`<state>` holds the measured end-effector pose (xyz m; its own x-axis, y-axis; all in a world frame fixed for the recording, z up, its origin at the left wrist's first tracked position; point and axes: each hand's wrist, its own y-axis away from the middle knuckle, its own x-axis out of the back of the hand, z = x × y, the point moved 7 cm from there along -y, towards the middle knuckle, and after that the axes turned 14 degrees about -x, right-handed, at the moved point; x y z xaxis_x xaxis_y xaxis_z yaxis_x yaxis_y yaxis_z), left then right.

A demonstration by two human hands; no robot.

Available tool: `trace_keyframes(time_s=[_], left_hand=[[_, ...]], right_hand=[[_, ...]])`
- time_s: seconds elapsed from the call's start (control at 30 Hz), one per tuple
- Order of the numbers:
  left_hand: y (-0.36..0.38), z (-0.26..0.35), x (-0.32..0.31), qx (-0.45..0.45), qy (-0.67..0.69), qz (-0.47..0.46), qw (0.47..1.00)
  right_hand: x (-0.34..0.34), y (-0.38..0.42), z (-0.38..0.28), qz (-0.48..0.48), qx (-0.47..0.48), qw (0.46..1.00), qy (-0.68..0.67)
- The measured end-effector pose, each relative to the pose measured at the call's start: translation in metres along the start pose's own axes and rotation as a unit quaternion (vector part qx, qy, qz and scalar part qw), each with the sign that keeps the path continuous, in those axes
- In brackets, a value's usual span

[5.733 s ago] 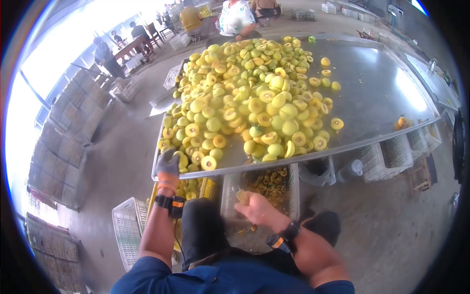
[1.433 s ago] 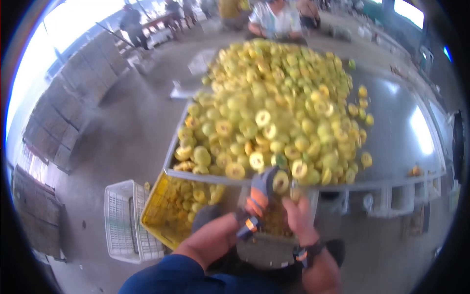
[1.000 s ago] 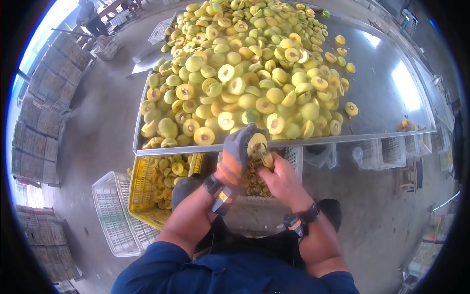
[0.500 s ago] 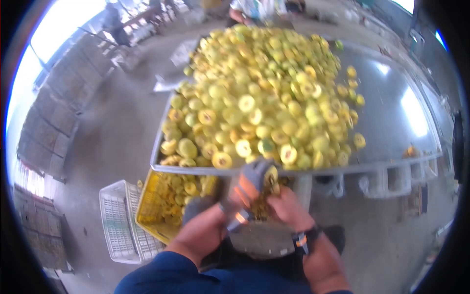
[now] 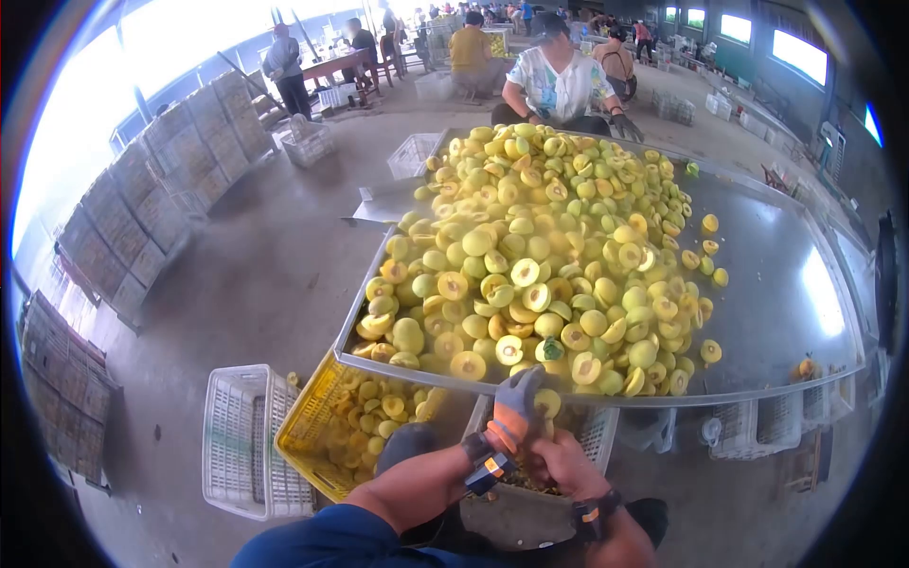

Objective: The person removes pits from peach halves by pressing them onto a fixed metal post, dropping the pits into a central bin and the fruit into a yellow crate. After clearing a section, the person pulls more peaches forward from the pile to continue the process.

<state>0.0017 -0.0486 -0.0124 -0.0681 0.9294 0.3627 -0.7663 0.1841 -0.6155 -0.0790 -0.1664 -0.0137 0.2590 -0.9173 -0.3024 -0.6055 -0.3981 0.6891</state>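
My left hand, in a grey and orange glove, is closed around a halved yellow-green stone fruit just below the table's front edge. My bare right hand is right beneath it, its fingers curled together close to the fruit. Whatever those fingers pinch is hidden. A big heap of halved fruit, some halves showing brown centres, covers much of the metal table. Under my hands stands a white crate with small dark pieces inside.
To the left, a yellow crate holds more fruit halves, beside white crates. Across the table sits a person wearing one dark glove. Stacked crates line the left side. White baskets stand under the table's right part.
The view has tilted up, bringing the person opposite and the room behind into sight. My hands stay together below the table edge, the left one still holding a fruit half.
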Motion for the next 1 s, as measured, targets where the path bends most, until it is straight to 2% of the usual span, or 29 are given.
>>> trace_keyframes(time_s=[0.03, 0.07, 0.17, 0.23, 0.37, 0.47, 0.5, 0.53, 0.63, 0.7, 0.77, 0.83, 0.87, 0.93, 1.0], left_hand=[[0.001, -0.002, 0.001, 0.018, 0.035, 0.006, 0.999], [-0.005, 0.011, 0.007, -0.059, -0.042, -0.008, 0.997], [0.000, -0.005, 0.000, -0.019, -0.035, -0.040, 0.998], [0.008, -0.013, -0.010, -0.044, -0.035, -0.037, 0.998], [-0.001, -0.002, -0.011, -0.079, -0.060, -0.066, 0.993], [-0.015, 0.025, -0.003, -0.176, -0.012, -0.052, 0.983], [-0.012, 0.009, -0.010, -0.045, 0.133, -0.065, 0.988], [-0.003, -0.004, -0.022, 0.086, 0.273, -0.076, 0.955], [-0.001, 0.012, -0.029, 0.209, 0.416, -0.091, 0.880], [-0.007, 0.028, -0.022, 0.188, 0.416, -0.110, 0.883], [-0.021, 0.040, -0.009, -0.019, 0.316, -0.085, 0.945], [-0.021, 0.033, -0.005, -0.084, 0.266, -0.057, 0.958], [-0.021, 0.030, -0.002, -0.042, 0.273, -0.045, 0.960], [-0.010, 0.008, -0.006, 0.191, 0.372, -0.004, 0.908], [-0.014, 0.007, 0.005, 0.198, 0.372, 0.064, 0.904]], right_hand=[[-0.006, 0.002, 0.004, -0.052, -0.045, 0.995, -0.067], [-0.008, 0.003, 0.003, -0.049, -0.041, 0.996, -0.059], [-0.011, 0.002, 0.004, -0.034, -0.032, 0.998, -0.031], [-0.010, 0.000, 0.007, -0.016, -0.022, 1.000, -0.009], [-0.010, 0.004, 0.010, -0.071, -0.044, 0.994, -0.074], [-0.013, 0.013, 0.012, -0.114, -0.055, 0.988, -0.089], [-0.015, 0.016, 0.014, -0.120, -0.057, 0.988, -0.085], [-0.017, 0.018, 0.015, -0.127, -0.058, 0.987, -0.080], [-0.024, 0.029, 0.018, -0.127, -0.064, 0.988, -0.067], [-0.024, 0.036, 0.015, -0.122, -0.050, 0.990, -0.049], [-0.023, 0.044, 0.015, -0.128, -0.043, 0.990, -0.040], [-0.020, 0.042, 0.017, -0.147, -0.041, 0.987, -0.041], [-0.021, 0.042, 0.022, -0.148, -0.047, 0.987, -0.048], [-0.033, 0.046, 0.026, -0.172, -0.049, 0.984, -0.016], [-0.036, 0.050, 0.026, -0.177, -0.034, 0.984, 0.006]])
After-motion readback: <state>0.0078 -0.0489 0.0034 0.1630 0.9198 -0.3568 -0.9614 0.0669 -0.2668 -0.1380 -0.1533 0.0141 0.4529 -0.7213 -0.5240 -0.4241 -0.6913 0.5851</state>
